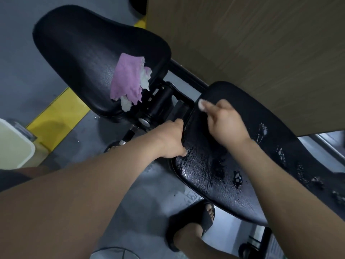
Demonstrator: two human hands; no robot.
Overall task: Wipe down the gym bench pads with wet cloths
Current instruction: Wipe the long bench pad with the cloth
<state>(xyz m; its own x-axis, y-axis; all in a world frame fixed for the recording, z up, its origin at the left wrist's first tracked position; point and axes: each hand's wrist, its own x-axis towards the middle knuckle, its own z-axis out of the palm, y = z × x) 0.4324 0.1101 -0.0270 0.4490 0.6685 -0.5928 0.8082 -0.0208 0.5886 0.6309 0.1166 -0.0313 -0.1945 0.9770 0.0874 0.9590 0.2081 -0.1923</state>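
Two black bench pads show. The seat pad [89, 58] lies at the upper left with a pink and white cloth [128, 81] draped over its near edge. The long back pad [252, 146] runs to the lower right, wet and glossy with white foam specks. My left hand [171, 141] grips the near left edge of the back pad, fingers curled under it. My right hand [224, 122] is on the pad's upper end, fingers curled, with a small white bit at its fingertips; what it is cannot be made out.
The black hinge and frame [158, 103] join the two pads. A wooden panel [252, 43] stands close behind. A cream bin [13, 144] sits at the left by a yellow floor stripe [56, 116]. My sandalled foot [197, 221] stands under the back pad.
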